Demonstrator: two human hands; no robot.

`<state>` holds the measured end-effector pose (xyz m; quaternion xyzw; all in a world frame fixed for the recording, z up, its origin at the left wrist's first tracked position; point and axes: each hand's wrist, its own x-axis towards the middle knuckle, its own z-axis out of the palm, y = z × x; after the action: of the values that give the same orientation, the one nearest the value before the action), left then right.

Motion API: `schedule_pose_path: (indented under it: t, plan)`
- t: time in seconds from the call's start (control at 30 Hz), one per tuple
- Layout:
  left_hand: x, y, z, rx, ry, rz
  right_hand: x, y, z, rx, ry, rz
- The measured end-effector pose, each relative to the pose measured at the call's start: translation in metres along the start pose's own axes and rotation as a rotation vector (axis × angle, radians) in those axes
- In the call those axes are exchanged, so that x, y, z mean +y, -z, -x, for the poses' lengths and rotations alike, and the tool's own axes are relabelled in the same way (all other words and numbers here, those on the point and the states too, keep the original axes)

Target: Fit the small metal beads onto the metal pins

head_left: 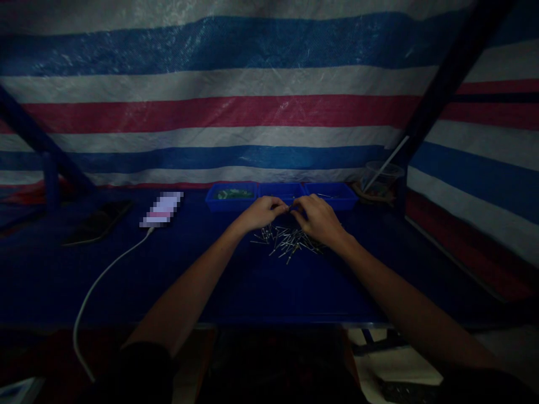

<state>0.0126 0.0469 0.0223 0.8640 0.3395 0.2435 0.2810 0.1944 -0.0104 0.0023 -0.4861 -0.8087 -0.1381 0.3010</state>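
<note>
My left hand [264,213] and my right hand [316,217] meet over the blue table [290,294], fingertips almost touching. Both are closed in a pinch on something small and dark between them, too dim to name. Just below them lies a loose pile of thin silvery metal pins [290,240], which look like blind rivets. Behind my hands stand three blue trays in a row. The left tray [210,200] contains pale green and whitish small pieces. The middle tray [281,187] is partly hidden by my hands. A few thin pins show in the right tray [350,197].
A lit phone [162,209] lies to the left, its white cable [95,283] running off the front edge. Beside it is a dark flat device [101,223]. At the back right stands a clear plastic tub [383,171] with a white stick. Striped sheeting [236,112] hangs behind.
</note>
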Motion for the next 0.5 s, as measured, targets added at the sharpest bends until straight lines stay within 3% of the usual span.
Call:
schedule_pose_path:
  t: [0.1, 0.27, 0.5]
  plan:
    - [-0.003, 0.014, 0.008, -0.081, 0.021, -0.016, -0.007, 0.003, -0.001, 0.032, 0.053, -0.014]
    - [-0.011, 0.028, 0.019, -0.284, 0.023, -0.038, -0.018, 0.004, -0.003, -0.047, 0.179, -0.018]
    - [-0.001, 0.016, 0.027, -0.283, 0.027, -0.052, -0.018, 0.012, -0.001, -0.177, 0.23, -0.065]
